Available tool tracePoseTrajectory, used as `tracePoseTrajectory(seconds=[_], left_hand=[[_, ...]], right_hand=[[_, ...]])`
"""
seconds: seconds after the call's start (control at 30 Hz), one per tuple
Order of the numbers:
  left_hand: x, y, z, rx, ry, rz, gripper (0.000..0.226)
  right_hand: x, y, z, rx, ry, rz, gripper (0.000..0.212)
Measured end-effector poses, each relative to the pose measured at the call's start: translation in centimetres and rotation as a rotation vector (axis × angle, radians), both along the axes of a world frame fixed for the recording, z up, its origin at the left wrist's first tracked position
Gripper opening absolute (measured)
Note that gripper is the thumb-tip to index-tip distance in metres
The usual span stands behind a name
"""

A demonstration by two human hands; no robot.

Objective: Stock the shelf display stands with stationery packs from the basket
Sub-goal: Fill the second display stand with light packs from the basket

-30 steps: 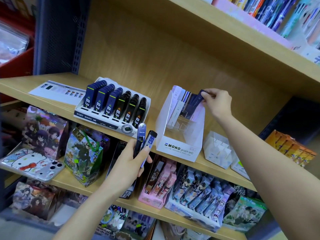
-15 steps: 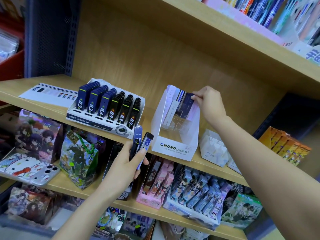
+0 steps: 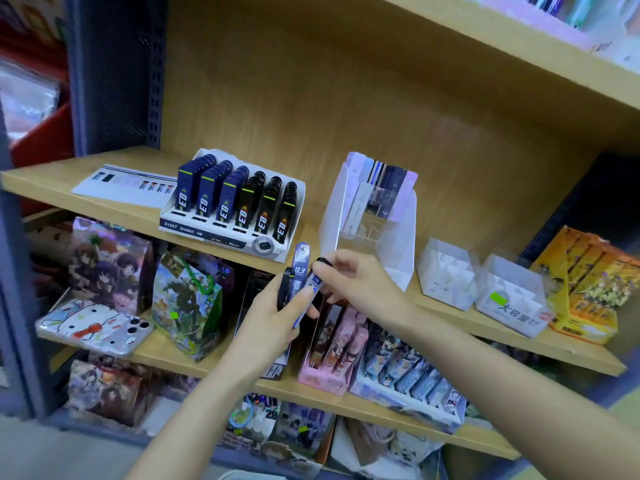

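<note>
My left hand point(image 3: 270, 313) grips a few slim pencil-lead packs point(image 3: 298, 268), blue and black, fanned upward in front of the shelf edge. My right hand point(image 3: 353, 282) pinches the top of one black-capped pack point(image 3: 317, 277) in that bunch. Behind the hands stands a white, translucent display stand point(image 3: 367, 233) on the wooden shelf point(image 3: 121, 209); a few flat packs point(image 3: 384, 181) lean at its back and its front compartments look bare. To its left sits a full tray of blue and black lead cases point(image 3: 235, 206). No basket is in view.
A printed card point(image 3: 124, 185) lies at the shelf's left. Two small clear divider boxes point(image 3: 446, 275) and yellow boxes point(image 3: 588, 282) stand at the right. Illustrated gift bags, a phone case and pink packs fill the lower shelf. Another shelf overhangs above.
My right hand left the display stand, where it had set a dark pack at the back, and came down to the bunch in my left hand. The left hand stayed about in place.
</note>
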State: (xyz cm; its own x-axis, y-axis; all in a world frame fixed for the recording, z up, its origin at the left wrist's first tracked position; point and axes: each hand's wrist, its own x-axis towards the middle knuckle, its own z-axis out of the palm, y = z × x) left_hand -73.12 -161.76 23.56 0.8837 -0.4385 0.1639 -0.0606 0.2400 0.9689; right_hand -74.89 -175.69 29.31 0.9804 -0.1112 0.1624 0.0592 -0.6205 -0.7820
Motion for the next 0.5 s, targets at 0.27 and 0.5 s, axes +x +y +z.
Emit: tracePoseTrajectory(seconds=[0.27,0.5], left_hand=[[-0.6,1.3,0.4,0.016,-0.058,0.007,0.022],[-0.4,2.0,-0.2,-0.021,-0.057,0.048,0.023]], right_hand=[[-0.9,0.2,1.3,0.334,-0.013,-0.049,0.01],[-0.1,-2.8,5.4,0.187,-0.452,-0.325,0.008]])
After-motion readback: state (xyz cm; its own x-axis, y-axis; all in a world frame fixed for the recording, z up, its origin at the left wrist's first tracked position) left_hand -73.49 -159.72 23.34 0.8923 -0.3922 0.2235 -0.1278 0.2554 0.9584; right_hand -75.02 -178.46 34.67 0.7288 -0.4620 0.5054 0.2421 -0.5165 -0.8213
